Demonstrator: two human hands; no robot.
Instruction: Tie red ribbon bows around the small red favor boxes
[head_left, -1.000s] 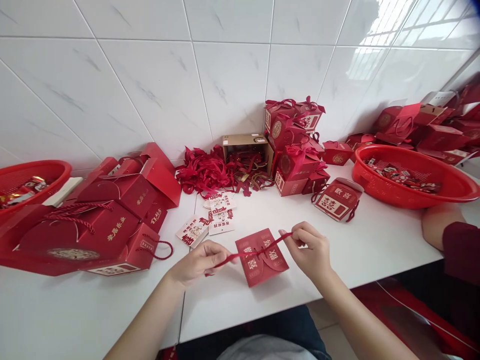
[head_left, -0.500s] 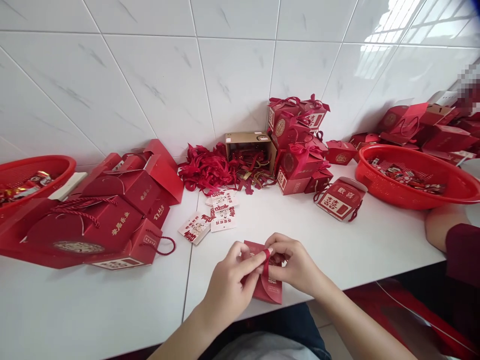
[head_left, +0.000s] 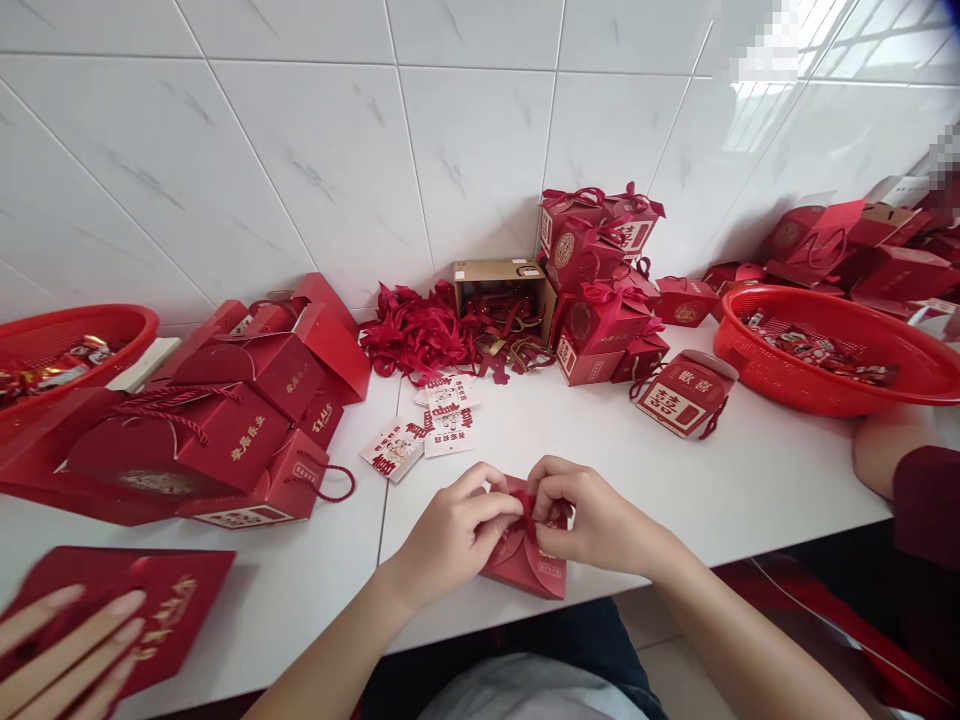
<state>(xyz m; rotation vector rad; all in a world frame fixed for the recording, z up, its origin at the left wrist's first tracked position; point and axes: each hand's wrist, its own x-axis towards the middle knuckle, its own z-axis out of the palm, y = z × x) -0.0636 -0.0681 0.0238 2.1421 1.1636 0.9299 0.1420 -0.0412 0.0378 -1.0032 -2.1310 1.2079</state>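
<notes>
A small red box (head_left: 536, 572) lies near the table's front edge, with a dark red ribbon (head_left: 527, 505) across its top. My left hand (head_left: 469, 520) pinches the ribbon from the left, thumb and fingertips together. From the right, my right hand (head_left: 581, 510) has its curled fingers closed on the same ribbon over the box. The fingers partly hide the ribbon's knot or loop. Beyond my hands lie printed cards (head_left: 394, 447), a heap of red ribbons (head_left: 416, 330) and an open carton (head_left: 495, 270) with more ribbons and tags.
Large red boxes (head_left: 255, 375) fill the left. Another person's hand (head_left: 82, 640) rests on a red box (head_left: 176, 610) at the lower left. Stacked red boxes (head_left: 592, 325) stand by the wall. Baskets of sweets (head_left: 817, 375) flank both sides; another person's arm (head_left: 885, 450) is at right.
Another person's hand and a red box have appeared at the lower left. My fingers have shifted on the ribbon, which is now gathered at the middle of the box top.
</notes>
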